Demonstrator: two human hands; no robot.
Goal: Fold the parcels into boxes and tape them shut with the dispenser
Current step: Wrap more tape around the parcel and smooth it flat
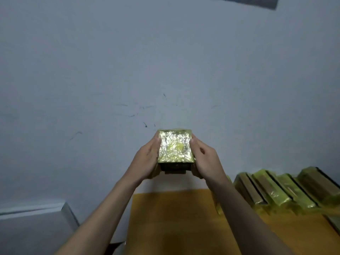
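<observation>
Pale grey wall [165, 52] filled most of the view, marked with a few dark scuffs just above the box [174, 147]. That box, wrapped in shiny, crinkled yellowish tape, was held up in front of the wall, above the far edge of the yellow-orange counter [174, 218], with its glossy taped face turned toward the camera and a darker side facing down. The left hand [147, 159] held the box's left side, its thumb lying along the upper left edge; the fingers were wrapped round behind and under the box, and how they lay there could not be told. The right hand [206, 159] gripped the box's right side in the same way, thumb along the right edge, the fingers curled out of sight beneath. Both forearms reached up from the bottom of the view toward the box. Below and to the right of the box, a row of finished taped parcels [283, 192] stood close together on the counter, leaning against one another. Far below and left of the box sat a grey-white ledge [33, 218].
</observation>
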